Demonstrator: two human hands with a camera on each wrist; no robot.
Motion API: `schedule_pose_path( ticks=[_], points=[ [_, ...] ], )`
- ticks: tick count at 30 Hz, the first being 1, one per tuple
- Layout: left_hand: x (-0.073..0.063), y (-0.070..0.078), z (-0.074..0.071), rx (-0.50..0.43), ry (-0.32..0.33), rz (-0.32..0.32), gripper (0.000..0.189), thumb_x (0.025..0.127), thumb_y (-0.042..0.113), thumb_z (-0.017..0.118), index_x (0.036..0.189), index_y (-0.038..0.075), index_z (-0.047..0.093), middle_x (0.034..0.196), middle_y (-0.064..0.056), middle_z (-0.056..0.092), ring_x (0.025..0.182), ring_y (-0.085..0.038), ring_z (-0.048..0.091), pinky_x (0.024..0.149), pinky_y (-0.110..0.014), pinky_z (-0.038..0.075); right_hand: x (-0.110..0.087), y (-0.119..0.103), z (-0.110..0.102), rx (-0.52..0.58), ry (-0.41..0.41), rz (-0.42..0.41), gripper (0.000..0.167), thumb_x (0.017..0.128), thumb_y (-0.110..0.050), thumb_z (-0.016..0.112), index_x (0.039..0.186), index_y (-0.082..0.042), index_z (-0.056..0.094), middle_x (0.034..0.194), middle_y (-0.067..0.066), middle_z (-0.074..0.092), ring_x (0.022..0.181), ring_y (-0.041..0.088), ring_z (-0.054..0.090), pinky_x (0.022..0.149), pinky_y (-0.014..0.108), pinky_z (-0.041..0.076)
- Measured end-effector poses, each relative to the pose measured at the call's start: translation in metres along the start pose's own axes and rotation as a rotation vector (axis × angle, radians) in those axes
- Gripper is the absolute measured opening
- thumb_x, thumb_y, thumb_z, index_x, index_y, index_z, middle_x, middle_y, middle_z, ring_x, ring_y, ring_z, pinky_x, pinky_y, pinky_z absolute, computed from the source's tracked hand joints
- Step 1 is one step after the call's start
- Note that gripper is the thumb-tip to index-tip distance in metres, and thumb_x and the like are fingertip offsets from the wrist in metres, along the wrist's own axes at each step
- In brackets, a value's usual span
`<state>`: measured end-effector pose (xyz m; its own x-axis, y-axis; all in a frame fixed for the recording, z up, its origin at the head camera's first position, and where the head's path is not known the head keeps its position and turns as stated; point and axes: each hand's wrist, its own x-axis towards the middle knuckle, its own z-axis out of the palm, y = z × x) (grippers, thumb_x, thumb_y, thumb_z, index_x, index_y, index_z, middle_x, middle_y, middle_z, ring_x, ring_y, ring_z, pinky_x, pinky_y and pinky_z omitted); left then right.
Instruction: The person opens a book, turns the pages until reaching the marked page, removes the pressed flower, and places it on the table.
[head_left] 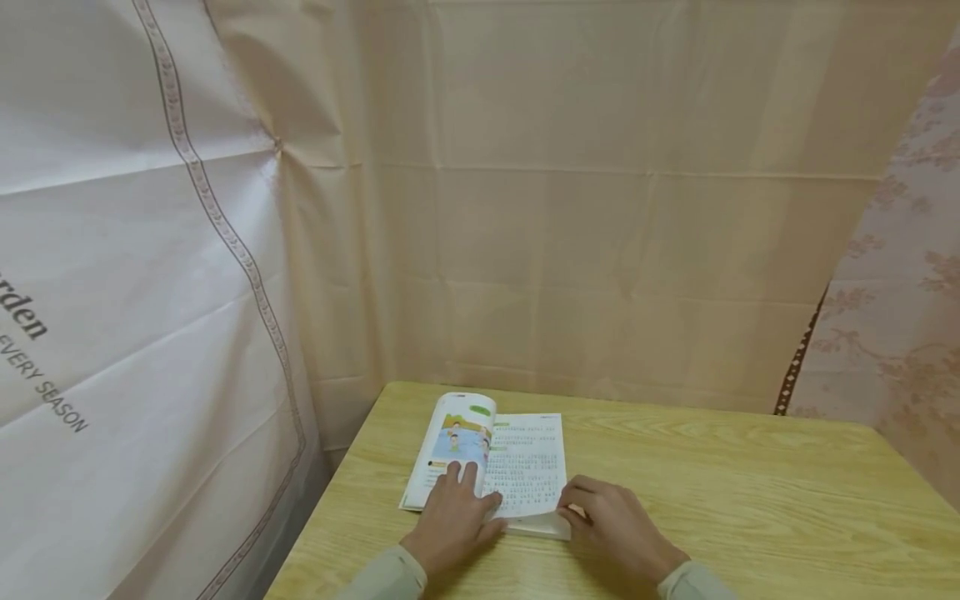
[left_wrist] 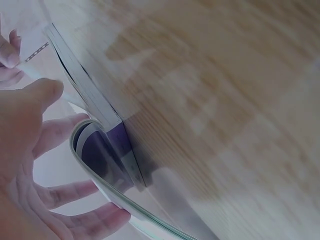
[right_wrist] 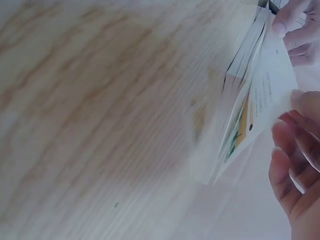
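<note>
An open book [head_left: 525,458] lies on the table, its left page showing a coloured picture and its right page printed text. My left hand [head_left: 457,508] rests with spread fingers on the left page near the fold; the left wrist view shows its fingers [left_wrist: 75,195] on the curved pages. With thumb and fingers my right hand [head_left: 618,521] pinches the lower right corner of a page. That page [right_wrist: 272,85] is lifted off the stack below, as the right wrist view shows.
The wooden table [head_left: 712,475] extends to the right of the book. A beige cloth [head_left: 600,208] hangs behind it, a white printed cloth [head_left: 135,333] at the left and a floral cloth [head_left: 900,333] at the right.
</note>
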<state>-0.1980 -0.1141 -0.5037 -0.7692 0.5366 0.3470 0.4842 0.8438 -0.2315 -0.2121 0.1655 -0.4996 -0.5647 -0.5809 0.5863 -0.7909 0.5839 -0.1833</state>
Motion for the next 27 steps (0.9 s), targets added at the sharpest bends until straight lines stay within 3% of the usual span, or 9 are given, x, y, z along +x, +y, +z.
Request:
schedule_pose_path(
  ticks=[3,6,11,15,18,21,24,27],
  points=[
    [0.000,-0.001,0.001,-0.018,0.029,0.001,0.031,0.100,0.051,0.060,0.106,0.027,0.080,0.102,-0.012,0.058,0.091,-0.029,0.054,0.068,-0.039,0.051,0.002,-0.001,-0.001,-0.015,0.037,0.008,0.017,0.081,-0.014,0.087,0.092,-0.020,0.075,0.099,-0.013,0.067,0.070,-0.007,0.053,0.059,0.012,0.046],
    [0.001,-0.001,0.001,-0.037,0.037,-0.016,0.026,0.100,0.042,0.062,0.101,0.021,0.077,0.098,-0.010,0.057,0.090,-0.028,0.054,0.067,-0.039,0.050,0.003,-0.003,-0.003,-0.017,0.063,0.043,0.030,0.081,-0.014,0.088,0.108,-0.015,0.075,0.108,-0.008,0.067,0.064,-0.009,0.047,0.053,0.010,0.041],
    [0.002,0.000,-0.001,-0.029,0.009,-0.071,0.024,0.101,0.034,0.060,0.110,0.014,0.070,0.098,-0.007,0.057,0.091,-0.026,0.053,0.070,-0.039,0.050,0.003,-0.003,-0.004,-0.022,0.058,0.104,0.048,0.081,-0.016,0.088,0.125,-0.010,0.069,0.113,-0.002,0.067,0.059,-0.011,0.040,0.048,0.012,0.037],
    [0.004,0.001,-0.004,-0.049,-0.013,-0.135,0.035,0.102,0.032,0.057,0.126,0.007,0.061,0.104,-0.008,0.062,0.095,-0.027,0.057,0.074,-0.040,0.053,0.001,-0.004,-0.003,-0.019,-0.048,0.150,0.042,0.084,-0.022,0.086,0.122,-0.013,0.071,0.113,-0.004,0.067,0.062,-0.010,0.045,0.055,0.018,0.046],
    [0.004,0.001,-0.004,-0.087,0.011,-0.183,0.052,0.101,0.032,0.059,0.142,0.001,0.050,0.107,-0.009,0.066,0.097,-0.028,0.060,0.077,-0.042,0.054,-0.001,-0.005,-0.003,-0.016,-0.171,0.201,0.035,0.087,-0.028,0.083,0.119,-0.017,0.073,0.115,-0.008,0.066,0.074,-0.004,0.056,0.068,0.027,0.054],
    [0.003,0.001,-0.004,-0.115,0.090,-0.202,0.071,0.098,0.031,0.065,0.153,-0.001,0.035,0.103,-0.010,0.068,0.092,-0.028,0.061,0.074,-0.042,0.054,-0.004,-0.007,-0.002,-0.010,-0.267,0.243,0.029,0.090,-0.030,0.080,0.117,-0.020,0.074,0.116,-0.012,0.064,0.090,0.004,0.062,0.079,0.036,0.057],
    [0.002,0.001,-0.003,-0.119,0.181,-0.184,0.086,0.094,0.029,0.071,0.159,0.000,0.022,0.098,-0.010,0.065,0.085,-0.027,0.060,0.067,-0.040,0.052,-0.006,-0.006,-0.001,-0.002,-0.302,0.251,0.027,0.090,-0.030,0.080,0.115,-0.021,0.075,0.115,-0.013,0.063,0.095,0.007,0.063,0.082,0.040,0.057],
    [0.002,0.001,-0.003,-0.135,0.213,-0.182,0.092,0.092,0.025,0.073,0.163,0.010,0.017,0.110,-0.016,0.061,0.083,-0.026,0.060,0.064,-0.039,0.053,-0.008,-0.005,-0.001,0.005,-0.313,0.242,0.027,0.089,-0.032,0.081,0.112,-0.019,0.075,0.112,-0.012,0.064,0.094,0.007,0.063,0.081,0.040,0.057]
  ],
)
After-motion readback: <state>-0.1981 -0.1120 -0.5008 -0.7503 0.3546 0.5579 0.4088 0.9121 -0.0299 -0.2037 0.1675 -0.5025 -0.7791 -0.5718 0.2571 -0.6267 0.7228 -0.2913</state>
